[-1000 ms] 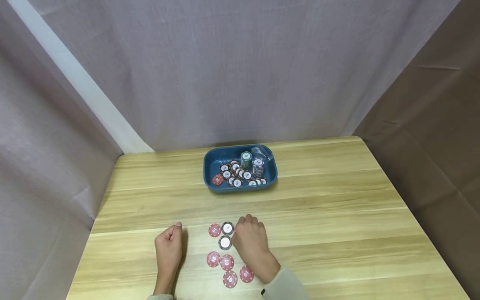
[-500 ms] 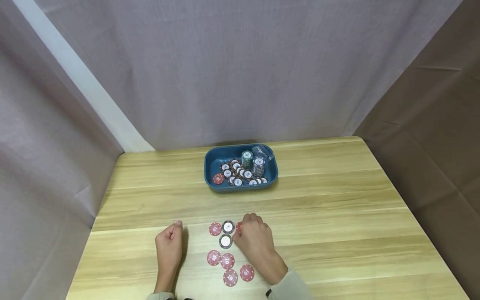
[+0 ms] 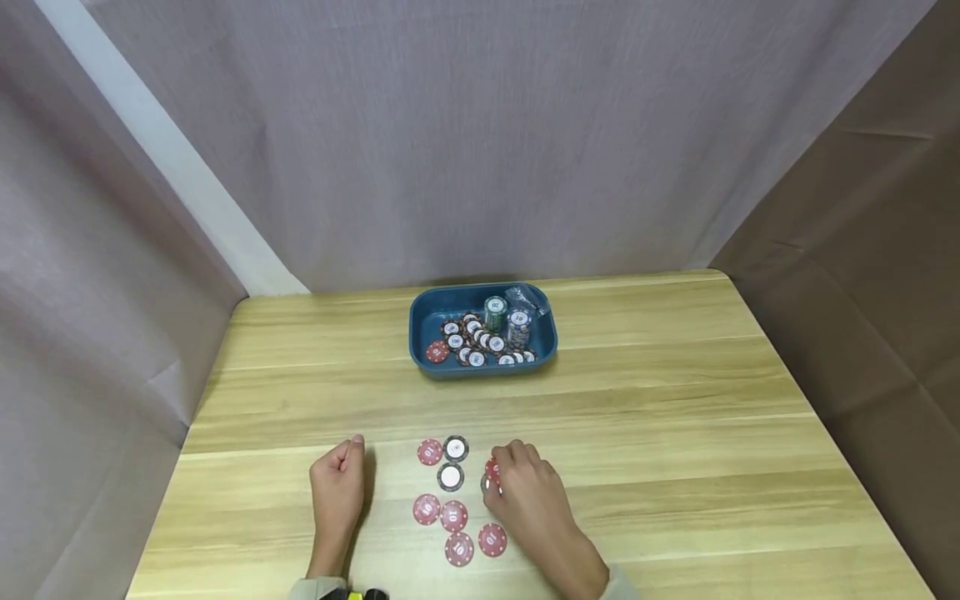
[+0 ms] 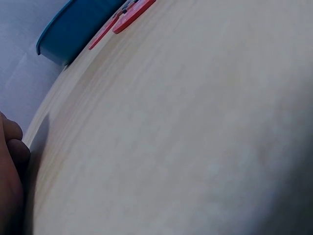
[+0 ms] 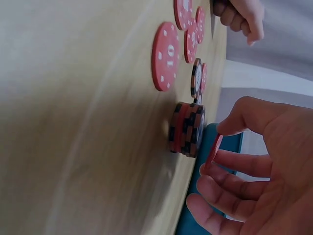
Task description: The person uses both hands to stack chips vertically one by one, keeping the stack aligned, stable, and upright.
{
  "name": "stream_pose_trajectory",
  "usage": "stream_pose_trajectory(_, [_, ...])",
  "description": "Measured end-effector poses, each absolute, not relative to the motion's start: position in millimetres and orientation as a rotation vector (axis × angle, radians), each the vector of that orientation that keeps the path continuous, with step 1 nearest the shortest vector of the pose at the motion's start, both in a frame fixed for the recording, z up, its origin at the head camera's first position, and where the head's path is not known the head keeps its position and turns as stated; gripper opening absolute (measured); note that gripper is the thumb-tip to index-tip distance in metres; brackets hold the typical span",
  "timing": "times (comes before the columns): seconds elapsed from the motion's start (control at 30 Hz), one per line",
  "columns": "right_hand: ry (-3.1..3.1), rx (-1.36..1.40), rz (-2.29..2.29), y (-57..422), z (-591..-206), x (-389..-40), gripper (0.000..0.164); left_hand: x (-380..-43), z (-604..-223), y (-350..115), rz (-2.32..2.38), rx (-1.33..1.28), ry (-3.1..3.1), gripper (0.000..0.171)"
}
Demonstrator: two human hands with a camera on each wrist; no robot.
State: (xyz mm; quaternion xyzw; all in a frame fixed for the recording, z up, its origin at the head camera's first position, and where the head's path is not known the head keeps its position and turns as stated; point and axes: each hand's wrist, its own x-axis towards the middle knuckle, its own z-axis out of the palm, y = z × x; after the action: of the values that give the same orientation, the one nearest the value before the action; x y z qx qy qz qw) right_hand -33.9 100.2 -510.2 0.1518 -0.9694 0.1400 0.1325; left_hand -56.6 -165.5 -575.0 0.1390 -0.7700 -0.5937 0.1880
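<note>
My right hand (image 3: 531, 493) pinches a red poker chip (image 5: 213, 151) between thumb and fingertips. Just below it on the table stands a short stack of poker chips (image 5: 186, 129), black and orange-edged with a red one among them; fingers mostly cover it in the head view. Left of that lie two black-edged chips with white centres (image 3: 451, 477) and a red chip (image 3: 430, 452). Nearer the front, several red chips marked 10 (image 3: 453, 517) lie flat. My left hand (image 3: 337, 487) is a fist on the table, thumb upward, with nothing visible in it.
A blue tray (image 3: 420, 367) sits at the table's back, holding loose chips, a green-edged stack (image 3: 495, 313), another wrapped stack (image 3: 519, 330) and clear plastic. Grey curtains (image 3: 480, 142) rise behind the wooden table (image 3: 675, 400).
My right hand has drawn a little to the right, away from the two black-edged chips, with the red chip now over the stack. My left hand has stayed put.
</note>
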Motion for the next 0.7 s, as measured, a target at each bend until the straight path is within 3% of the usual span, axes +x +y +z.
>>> stream_pose_trajectory(0.3, [-2.82,0.526,0.359,104.6,-516.4,-24.7,0.035,-58.7,-575.8,-163.6,-1.657,0.39,-2.159,0.059])
stream_pose_trajectory(0.47, [-2.861,0.524,0.36,104.9,-517.3,-23.8,0.037,-56.3,-558.1,-157.0,-1.655,0.409,-2.152,0.057])
stream_pose_trajectory(0.7, [-2.956,0.536,0.38,106.9,-513.6,-19.3,0.051,-48.7,-541.7,-152.0,-1.671,0.421,-2.151,0.056])
